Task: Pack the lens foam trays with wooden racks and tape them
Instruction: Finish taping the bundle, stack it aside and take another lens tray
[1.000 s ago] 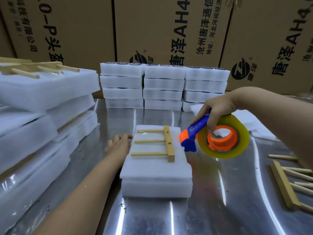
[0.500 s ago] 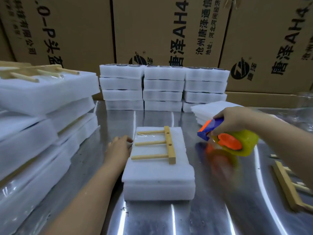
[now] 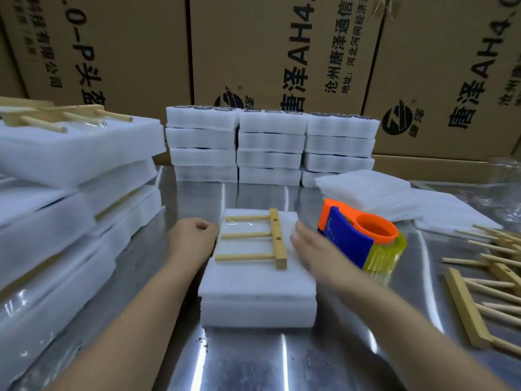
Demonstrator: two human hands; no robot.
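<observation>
Though the right hand (image 3: 311, 245) blurs, fingers (image 3: 299, 232) look straight.

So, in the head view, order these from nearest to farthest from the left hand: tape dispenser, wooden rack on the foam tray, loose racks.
1. wooden rack, beside the left hand, on the foam tray.
2. tape dispenser, past the tray's right side.
3. loose racks, at the far right.

- I work from one view only: a wide-angle head camera, facing forward and down across the tabletop (image 3: 253, 362).
- It sits close. Both forearms enter at the bottom edge, with the left hand (image 3: 191, 238) and right hand (image 3: 313, 244) near centre.
- Cardboard boxes (image 3: 253, 52) close off the far side.
</observation>
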